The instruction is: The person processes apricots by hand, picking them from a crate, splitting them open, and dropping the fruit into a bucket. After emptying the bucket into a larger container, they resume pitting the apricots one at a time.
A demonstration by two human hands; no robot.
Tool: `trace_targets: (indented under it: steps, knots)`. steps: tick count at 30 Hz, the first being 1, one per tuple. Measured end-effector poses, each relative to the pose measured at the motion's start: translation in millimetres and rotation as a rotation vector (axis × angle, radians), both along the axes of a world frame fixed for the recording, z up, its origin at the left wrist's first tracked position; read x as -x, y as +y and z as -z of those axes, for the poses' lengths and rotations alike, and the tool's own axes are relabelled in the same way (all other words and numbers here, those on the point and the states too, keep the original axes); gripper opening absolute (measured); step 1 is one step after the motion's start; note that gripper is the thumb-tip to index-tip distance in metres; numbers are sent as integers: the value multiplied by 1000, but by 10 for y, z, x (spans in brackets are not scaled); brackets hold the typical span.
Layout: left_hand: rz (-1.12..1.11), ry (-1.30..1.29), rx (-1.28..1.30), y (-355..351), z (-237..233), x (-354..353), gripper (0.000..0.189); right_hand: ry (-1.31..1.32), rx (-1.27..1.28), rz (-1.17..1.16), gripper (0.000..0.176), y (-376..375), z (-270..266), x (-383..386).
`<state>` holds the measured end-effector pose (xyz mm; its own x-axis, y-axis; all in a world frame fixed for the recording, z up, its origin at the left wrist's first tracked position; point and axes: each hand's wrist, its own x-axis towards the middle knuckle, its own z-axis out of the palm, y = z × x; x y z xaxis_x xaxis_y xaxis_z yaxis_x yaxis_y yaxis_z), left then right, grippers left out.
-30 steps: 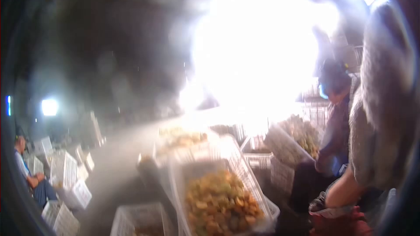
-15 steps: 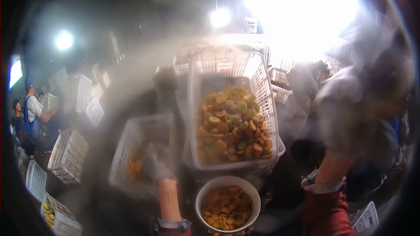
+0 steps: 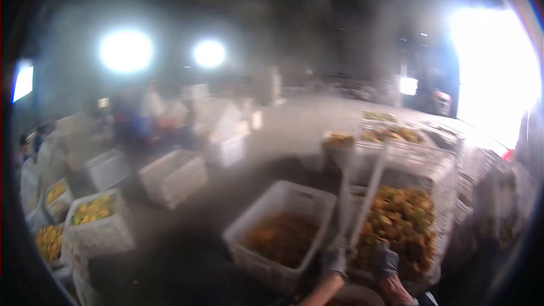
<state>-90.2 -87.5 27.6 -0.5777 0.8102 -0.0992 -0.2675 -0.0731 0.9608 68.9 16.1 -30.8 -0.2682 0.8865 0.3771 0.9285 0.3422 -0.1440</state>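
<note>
A tall white slatted crate point(image 3: 447, 215) stands tilted in front of me on the right, holding many orange-yellow halved fruits point(image 3: 399, 224) that look like apricots. My gloved right hand point(image 3: 387, 260) is at the near edge of these fruits; blur hides its fingers. Beside the crate's left wall is my gloved left hand point(image 3: 335, 259), between it and a lower white crate point(image 3: 241, 232); whether it grips a rim is not clear. Darker orange fruit point(image 3: 283, 238) lies in that lower crate. Partly covered by my forearms, a round bowl point(image 3: 357, 294) shows at the bottom edge.
More crates of fruit point(image 3: 396, 133) stand behind the tall crate. To the left are an off-white crate point(image 3: 173, 178) and a crate of yellow-green fruit point(image 3: 96, 212). Blurred people point(image 3: 150, 110) are farther back. Dark floor point(image 3: 187, 255) lies between the crates.
The view has swung, bringing the tall crate to the right. My right hand has come down from high on the right to the fruit; my left has left the lower crate's inside. Blur is strong.
</note>
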Motion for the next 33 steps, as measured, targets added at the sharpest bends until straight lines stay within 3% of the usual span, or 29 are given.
trace_targets:
  steps: [1, 2, 3, 5, 6, 8, 9, 10, 11, 15, 16, 17, 19, 20, 23, 25, 26, 28, 33]
  knots:
    - [132, -524, -171, 173, 360, 33, 27, 233, -9, -86, 20, -74, -54, -17]
    - [43, -377, -59, -45, 27, 2, 24, -42, -139, -43, 14, -147, -159, 17]
    - [-28, -234, 61, -294, -353, -157, 22, -34, -153, -75, 14, -107, -207, 38]
    - [-22, -261, 133, -355, -595, -186, 23, 162, -455, -93, 15, 17, -310, -36]
    - [-3, -290, 208, -380, -641, -164, 24, 164, -462, -101, 15, -38, -440, -83]
    - [100, -668, -104, 229, 320, -182, 27, 784, -300, -299, 17, -107, -839, -204]
    - [162, -862, -227, 531, 786, -184, 29, 1032, -99, -171, 20, -284, -1101, -92]
    - [293, -947, -106, 674, 980, -209, 33, 1271, 93, -13, 24, -551, -1361, 24]
    - [372, -940, -85, 659, 1058, -273, 33, 1260, 65, 50, 24, -671, -1477, -10]
    - [509, -859, -158, 487, 1027, -303, 32, 565, -30, 8, 24, -547, -1284, -356]
    - [532, -863, -166, 451, 1038, -300, 32, 754, -40, -111, 25, -538, -1163, -409]
    - [549, -863, -173, 411, 1048, -302, 32, 463, -6, 93, 26, -417, -1044, -473]
    - [567, -869, -185, 333, 1041, -309, 32, 851, 156, 58, 25, -194, -714, -637]
    - [568, -867, -197, 328, 1027, -249, 31, 852, 156, 93, 25, -141, -581, -684]
    - [573, -861, -210, 271, 1049, -176, 31, 733, 84, 22, 22, -224, -473, -604]
    - [582, -861, -205, 278, 1040, -173, 31, 328, -12, -32, 17, -641, -829, -420]
    - [568, -860, -180, 257, 1012, -188, 31, 330, -12, -28, 17, -662, -778, -338]
    - [536, -854, -139, 174, 903, -179, 32, 97, 97, 76, 18, -738, -613, -203]
    - [580, -852, -138, 135, 654, -238, 33, 66, 78, 73, 23, -690, -567, -218]
